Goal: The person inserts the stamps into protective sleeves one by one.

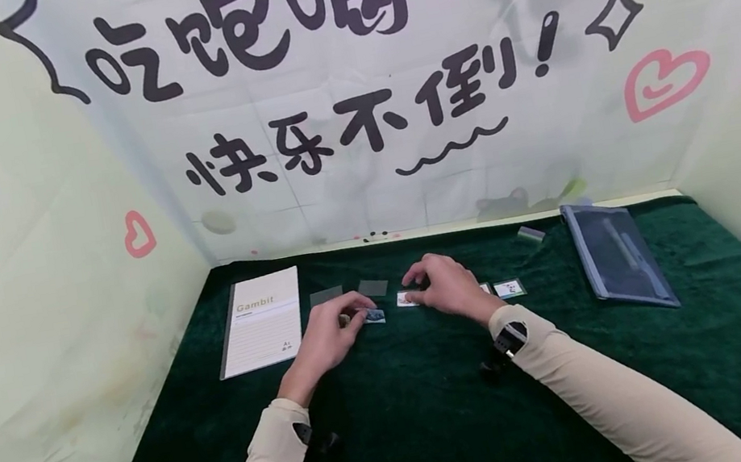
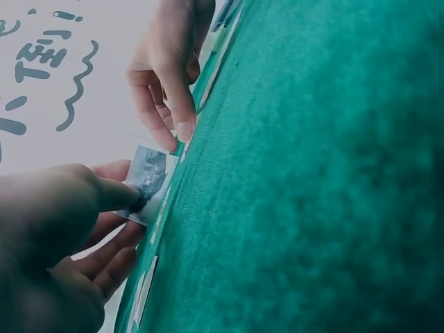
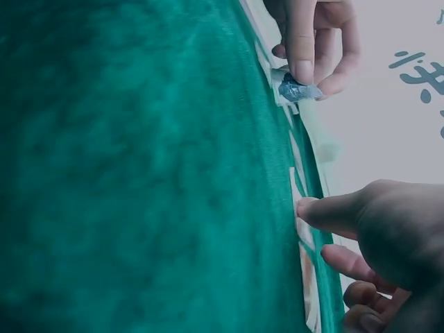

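My left hand (image 1: 330, 334) pinches a small picture card (image 2: 149, 177) between thumb and fingers. The card shows a dark blue image and has a clear, shiny edge; in the left wrist view it stands tilted, its lower edge close to the cloth. To its right, my right hand (image 1: 449, 287) has its thumb tip on a flat white picture card (image 1: 406, 299). The other fingers of that hand are bent loosely, apart from the card. Two translucent rectangles (image 1: 373, 288) lie just beyond the hands, one partly behind the left hand.
Another picture card (image 1: 508, 289) lies right of my right wrist, beside one partly hidden. A notebook (image 1: 259, 323) marked Gambit is at the left, a blue zip pouch (image 1: 619, 255) at the right. A small striped piece (image 1: 530, 234) lies near the back edge of the green cloth (image 1: 402, 422).
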{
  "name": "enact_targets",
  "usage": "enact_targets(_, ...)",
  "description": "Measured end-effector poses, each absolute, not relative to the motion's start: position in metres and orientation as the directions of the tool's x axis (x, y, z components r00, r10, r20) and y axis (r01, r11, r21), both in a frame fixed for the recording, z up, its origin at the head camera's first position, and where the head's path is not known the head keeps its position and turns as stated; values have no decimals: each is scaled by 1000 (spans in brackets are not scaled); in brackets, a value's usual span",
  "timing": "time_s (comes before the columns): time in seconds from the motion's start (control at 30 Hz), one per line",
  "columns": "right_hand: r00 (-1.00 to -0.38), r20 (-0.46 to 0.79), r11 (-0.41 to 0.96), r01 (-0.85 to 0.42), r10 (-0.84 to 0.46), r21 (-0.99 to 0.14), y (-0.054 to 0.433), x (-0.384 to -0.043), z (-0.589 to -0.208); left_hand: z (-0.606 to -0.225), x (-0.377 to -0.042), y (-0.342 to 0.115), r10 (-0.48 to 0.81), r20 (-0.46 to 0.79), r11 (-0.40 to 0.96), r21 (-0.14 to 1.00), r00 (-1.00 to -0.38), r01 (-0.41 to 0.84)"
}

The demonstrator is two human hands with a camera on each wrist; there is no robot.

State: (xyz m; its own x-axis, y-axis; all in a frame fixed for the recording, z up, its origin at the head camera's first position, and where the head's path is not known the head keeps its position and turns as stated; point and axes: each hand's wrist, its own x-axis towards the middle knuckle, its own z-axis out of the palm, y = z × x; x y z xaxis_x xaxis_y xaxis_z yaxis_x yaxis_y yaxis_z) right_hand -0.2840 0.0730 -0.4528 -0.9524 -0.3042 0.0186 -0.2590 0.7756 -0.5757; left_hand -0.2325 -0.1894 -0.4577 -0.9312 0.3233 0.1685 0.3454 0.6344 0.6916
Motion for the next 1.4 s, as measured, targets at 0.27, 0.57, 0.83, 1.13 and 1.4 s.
enact_targets(0.27, -943, 9, 652, -237, -332, -720, 56, -295, -452, -458, -233, -192, 330, 172, 586, 734, -928, 344)
enact_targets(0.57, -953, -26, 689, -200, -303, -697, 27, -304, -452, -459, -235, -189, 343, 174, 557, 754, -923, 349)
enact_targets(0.83, -968, -24, 715, -167, -250, -679, 18, -302, -452, -459, -235, -188, 344, 173, 549, 760, -923, 348)
enact_targets(1.13, -954, 13, 637, -211, -300, -741, 21, -301, -456, -460, -234, -186, 297, 152, 570, 764, -943, 303)
enact_targets(1.4, -956, 93, 546, -237, -279, -804, 41, -284, -451, -461, -229, -177, 234, 155, 545, 797, -960, 261)
